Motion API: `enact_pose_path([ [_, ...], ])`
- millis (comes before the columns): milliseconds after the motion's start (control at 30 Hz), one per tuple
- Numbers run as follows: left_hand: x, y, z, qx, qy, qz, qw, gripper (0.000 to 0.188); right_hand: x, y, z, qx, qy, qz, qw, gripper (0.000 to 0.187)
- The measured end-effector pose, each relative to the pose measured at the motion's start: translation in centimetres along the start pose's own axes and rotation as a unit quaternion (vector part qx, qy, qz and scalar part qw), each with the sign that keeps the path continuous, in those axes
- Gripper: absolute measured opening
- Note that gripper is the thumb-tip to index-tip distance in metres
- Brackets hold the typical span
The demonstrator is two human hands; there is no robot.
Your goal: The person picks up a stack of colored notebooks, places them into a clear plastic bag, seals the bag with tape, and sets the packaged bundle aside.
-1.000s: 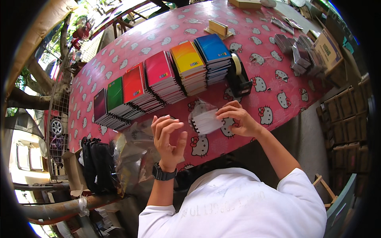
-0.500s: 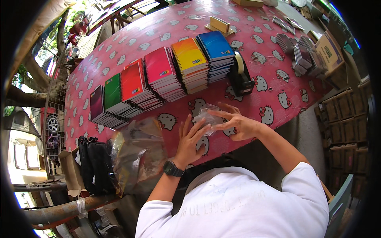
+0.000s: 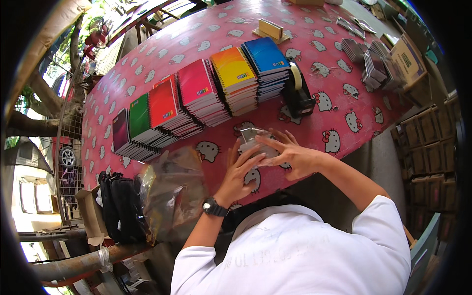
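Observation:
A small piece of clear, glossy plastic [image 3: 250,137], perhaps a packet, lies on the pink table in front of me. My left hand [image 3: 239,173], with a black watch on its wrist, reaches it from the left, fingers stretched out along its near edge. From the right, my right hand [image 3: 293,156] has its fingers spread over the other side, the thumb apart. The fingertips of both hands nearly meet on the plastic and cover part of it. Beyond them stand stacks of spiral notebooks: purple, green, red [image 3: 163,102], pink [image 3: 196,84], yellow [image 3: 233,70] and blue [image 3: 265,53].
A black tape dispenser [image 3: 302,101] stands beside the blue stack. Clear plastic bags [image 3: 174,182] hang at the near left edge, by black cloth [image 3: 120,206]. A wooden holder [image 3: 271,30] sits farther back. Wrapped bundles [image 3: 374,71] and a cardboard box [image 3: 408,61] are at right.
The plastic has shifted and tilted slightly under my fingers, and its far edge shows more. My right hand's fingers have drawn a little closer together. The notebook stacks have stayed put.

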State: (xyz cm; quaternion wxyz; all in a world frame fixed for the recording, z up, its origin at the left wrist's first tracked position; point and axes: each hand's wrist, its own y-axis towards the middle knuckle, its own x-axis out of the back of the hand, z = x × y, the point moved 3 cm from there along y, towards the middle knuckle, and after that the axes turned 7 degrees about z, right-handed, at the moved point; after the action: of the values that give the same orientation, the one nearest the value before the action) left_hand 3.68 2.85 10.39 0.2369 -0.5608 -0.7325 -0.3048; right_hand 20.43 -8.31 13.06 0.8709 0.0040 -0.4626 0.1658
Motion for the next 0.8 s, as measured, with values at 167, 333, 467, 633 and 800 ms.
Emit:
enact_pose_path([
  [167, -0.2, 0.8, -0.3, 0.01, 0.05, 0.036, 0.998, 0.07, 0.6, 2.8, -3.1, -0.004, 0.233, -0.099, 0.967, 0.037],
  [333, 0.2, 0.4, -0.2, 0.015, 0.064, 0.037, 0.997, 0.069, 2.5, 3.6, -7.2, -0.132, 0.305, -0.28, 0.901, 0.044],
  [467, -0.3, 0.6, -0.2, -0.001, 0.064, 0.033, 0.997, 0.07, 5.6, -4.0, -17.0, -0.391, 0.108, -0.472, 0.783, 0.036],
  [633, -0.2, 0.8, -0.2, 0.001, 0.057, 0.04, 0.998, 0.071, 5.1, -3.3, -17.8, -0.373, 0.064, -0.439, 0.815, 0.026],
  [800, 0.2, 0.0, 0.0, 0.019, 0.064, 0.033, 0.997, 0.071, 1.5, -4.6, -14.4, -0.283, 0.239, -0.469, 0.802, 0.025],
])
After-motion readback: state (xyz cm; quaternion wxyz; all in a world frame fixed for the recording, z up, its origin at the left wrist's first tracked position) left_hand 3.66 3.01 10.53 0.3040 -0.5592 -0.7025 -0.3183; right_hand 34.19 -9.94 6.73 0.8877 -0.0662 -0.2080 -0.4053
